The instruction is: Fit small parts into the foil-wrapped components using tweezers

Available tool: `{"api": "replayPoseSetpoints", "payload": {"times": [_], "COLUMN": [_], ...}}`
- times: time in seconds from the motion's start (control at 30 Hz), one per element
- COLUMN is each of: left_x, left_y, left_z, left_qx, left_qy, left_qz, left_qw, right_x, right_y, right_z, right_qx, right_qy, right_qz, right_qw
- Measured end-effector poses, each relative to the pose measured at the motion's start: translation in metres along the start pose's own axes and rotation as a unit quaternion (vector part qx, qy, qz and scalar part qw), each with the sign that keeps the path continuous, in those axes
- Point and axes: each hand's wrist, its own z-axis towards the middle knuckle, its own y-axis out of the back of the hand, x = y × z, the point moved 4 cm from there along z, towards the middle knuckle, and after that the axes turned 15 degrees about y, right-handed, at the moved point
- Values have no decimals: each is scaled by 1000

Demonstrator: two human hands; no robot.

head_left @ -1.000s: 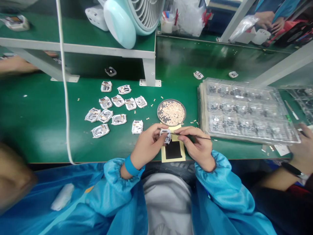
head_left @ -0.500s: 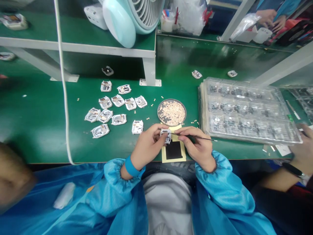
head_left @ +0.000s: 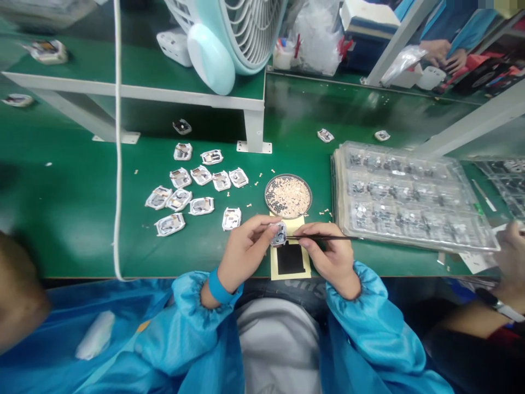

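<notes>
Pinched in my left hand [head_left: 246,249] is a white watch case [head_left: 279,234] with electronic parts showing inside. My right hand [head_left: 330,251] grips dark tweezers [head_left: 324,237], their tips at the right side of the case. Below both hands lies a yellow sheet [head_left: 274,268] with a black pad [head_left: 290,258] on it. Just beyond the case sits a round dish [head_left: 266,201] holding many small beige pieces [head_left: 292,192]. Whether the tweezers hold anything is too small to tell.
Several similar watch cases [head_left: 202,206] lie to the left. Stacked clear trays [head_left: 418,235] with parts stand to the right. A shelf [head_left: 164,94] carries a pale blue fan [head_left: 211,60]; a white cable [head_left: 118,164] hangs in front. Other people's hands [head_left: 511,249] show at the right and far back.
The watch case has turned and tilted in my left hand. The tweezers now lie more level beside it. The whole view has shifted slightly.
</notes>
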Motion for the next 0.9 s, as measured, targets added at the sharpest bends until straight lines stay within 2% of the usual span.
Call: {"api": "replayPoseSetpoints", "payload": {"times": [0.17,0.3,0.5,0.63,0.7,0.77,0.83,0.9], "left_x": [0,-1,-3,-8,-10,-9,-7,-5], "left_y": [1,1,2,7,9,10,9,8], "left_z": [0,1,0,-2,-2,-1,0,0], "left_qx": [-9,-6,-8,-39,-53,-57,-57,-50], "left_qy": [2,8,13,-7,-16,-18,-18,-18], "left_qz": [-19,-33,-26,-6,19,59,94,103], "left_qw": [1000,999,1000,999,998,996,994,993], "right_x": [-4,-3,-10,-3,10,24,36,42], "right_y": [-2,-2,-1,8,21,46,86,136], "right_z": [2,7,5,-9,-15,-17,-14,-9], "right_qx": [-16,-10,-3,-23,-29,-53,-125,-222], "right_qy": [-76,-112,-156,-169,-157,-136,-105,-74], "right_qz": [115,172,191,185,193,172,102,-11], "right_qw": [990,979,969,968,968,974,981,972]}}
